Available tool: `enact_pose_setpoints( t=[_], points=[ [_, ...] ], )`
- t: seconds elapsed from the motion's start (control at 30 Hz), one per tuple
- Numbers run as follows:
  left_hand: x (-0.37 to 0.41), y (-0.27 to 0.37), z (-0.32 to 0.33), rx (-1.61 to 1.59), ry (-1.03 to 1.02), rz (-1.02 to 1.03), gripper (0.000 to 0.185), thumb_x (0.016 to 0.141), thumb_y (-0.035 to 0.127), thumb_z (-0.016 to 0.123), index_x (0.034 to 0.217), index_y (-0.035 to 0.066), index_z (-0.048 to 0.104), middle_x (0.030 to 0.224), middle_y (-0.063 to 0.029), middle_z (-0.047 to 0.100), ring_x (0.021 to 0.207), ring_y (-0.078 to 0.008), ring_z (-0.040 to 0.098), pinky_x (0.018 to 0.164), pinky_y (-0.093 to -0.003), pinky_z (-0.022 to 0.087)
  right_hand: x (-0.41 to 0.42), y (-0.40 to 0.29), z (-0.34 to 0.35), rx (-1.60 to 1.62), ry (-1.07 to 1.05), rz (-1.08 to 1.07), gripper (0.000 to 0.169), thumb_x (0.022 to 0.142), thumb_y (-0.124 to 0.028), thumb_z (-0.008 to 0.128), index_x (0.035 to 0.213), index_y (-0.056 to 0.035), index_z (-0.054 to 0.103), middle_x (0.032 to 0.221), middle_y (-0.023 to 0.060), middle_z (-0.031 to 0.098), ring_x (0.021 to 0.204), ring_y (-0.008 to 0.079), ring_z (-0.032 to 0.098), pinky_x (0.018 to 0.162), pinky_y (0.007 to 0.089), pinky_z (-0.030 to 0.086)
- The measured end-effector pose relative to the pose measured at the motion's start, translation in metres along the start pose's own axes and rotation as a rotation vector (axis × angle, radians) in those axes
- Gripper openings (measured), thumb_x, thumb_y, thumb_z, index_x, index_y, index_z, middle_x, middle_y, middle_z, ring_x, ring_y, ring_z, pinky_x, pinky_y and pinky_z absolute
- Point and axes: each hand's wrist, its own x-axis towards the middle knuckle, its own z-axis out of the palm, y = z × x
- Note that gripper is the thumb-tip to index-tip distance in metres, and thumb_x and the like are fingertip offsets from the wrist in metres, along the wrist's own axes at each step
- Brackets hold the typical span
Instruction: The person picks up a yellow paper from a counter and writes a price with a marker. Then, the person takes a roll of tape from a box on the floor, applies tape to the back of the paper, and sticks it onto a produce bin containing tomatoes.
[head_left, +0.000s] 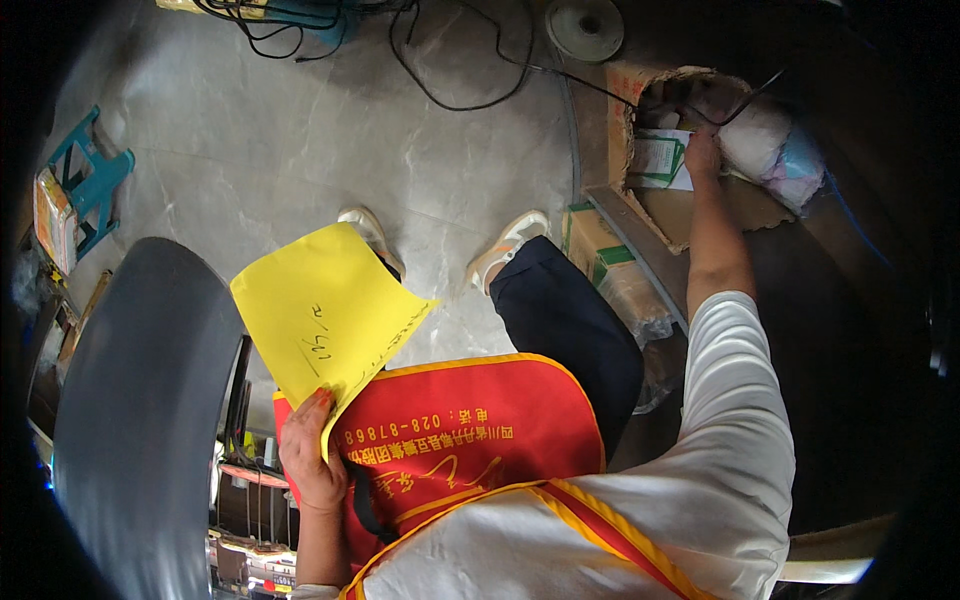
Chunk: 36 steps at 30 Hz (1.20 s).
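My left hand (313, 450) grips the lower corner of a yellow sheet of paper (330, 300). Handwriting in dark ink shows on the sheet, which bends over my lap. On the far right, my right hand (703, 154) reaches into a torn-open cardboard box (622, 127). It is at the right edge of some white papers with green borders (660, 159). Its fingertips are hard to make out, so whether they pinch anything is unclear. White plastic-wrapped goods (757, 142) lie just right of that hand.
Black cables (465, 105) loop over the grey tiled floor (225, 165), one running to the box. A round pale base (585, 28) stands beyond the box. Packed cartons (600, 240) sit under a shelf edge (637, 259). At left are a teal plastic stool (97, 180) and a large dark curved surface (150, 420).
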Motion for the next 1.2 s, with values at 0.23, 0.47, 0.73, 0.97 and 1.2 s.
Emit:
enact_pose_setpoints(
  t=[0.23,0.47,0.73,0.97,1.2],
  points=[
    [0.004,0.000,-0.002,0.031,-0.018,0.003,0.031,0.088,0.007,0.053,0.116,-0.001,0.065,0.113,-0.0189,0.070,0.104,-0.0369,0.066,0.095,-0.0419,0.049,0.020,0.012,0.015,-0.137,-0.193,-0.135,0.043,0.102,-0.031,0.043,0.141,-0.0150,0.050,0.130,0.0242,0.059,0.127,0.0400,0.049,0.106,0.0493,0.042],
    [0.001,0.003,0.001,0.075,-0.008,-0.017,0.032,0.092,0.014,0.052,0.117,-0.002,0.065,0.112,-0.0189,0.070,0.104,-0.0370,0.066,0.095,-0.0423,0.049,0.030,-0.013,0.013,-0.258,-0.435,0.002,0.042,0.103,-0.031,0.037,0.143,-0.0234,0.051,0.146,0.0170,0.049,0.135,0.0380,0.044,0.109,0.0519,0.040],
    [0.002,0.014,0.001,0.093,-0.012,-0.043,0.030,0.091,0.011,0.054,0.116,-0.003,0.065,0.111,-0.0200,0.070,0.103,-0.0369,0.067,0.095,-0.0421,0.050,0.081,0.012,0.067,0.044,-0.381,-0.012,0.041,0.100,-0.034,0.048,0.132,-0.0116,0.061,0.136,0.0207,0.057,0.125,0.0384,0.054,0.104,0.0450,0.044],
    [0.003,0.013,-0.004,0.047,-0.039,-0.025,0.029,0.090,0.008,0.055,0.115,-0.001,0.065,0.111,-0.0202,0.070,0.101,-0.0368,0.067,0.092,-0.0427,0.051,0.046,0.017,0.056,0.715,-0.303,0.159,0.036,0.103,-0.017,0.048,0.137,-0.0132,0.059,0.126,0.0066,0.064,0.101,0.0205,0.062,0.091,0.0309,0.049],
    [0.003,-0.008,-0.004,-0.059,-0.088,0.017,0.027,0.088,0.007,0.056,0.113,0.000,0.066,0.109,-0.0204,0.069,0.101,-0.0383,0.066,0.092,-0.0438,0.051,-0.032,0.018,-0.068,1.767,0.031,0.313,0.046,0.098,-0.012,0.061,0.142,-0.0127,0.048,0.125,0.0112,0.062,0.084,0.0156,0.061,0.075,0.0297,0.051]
  ],
)
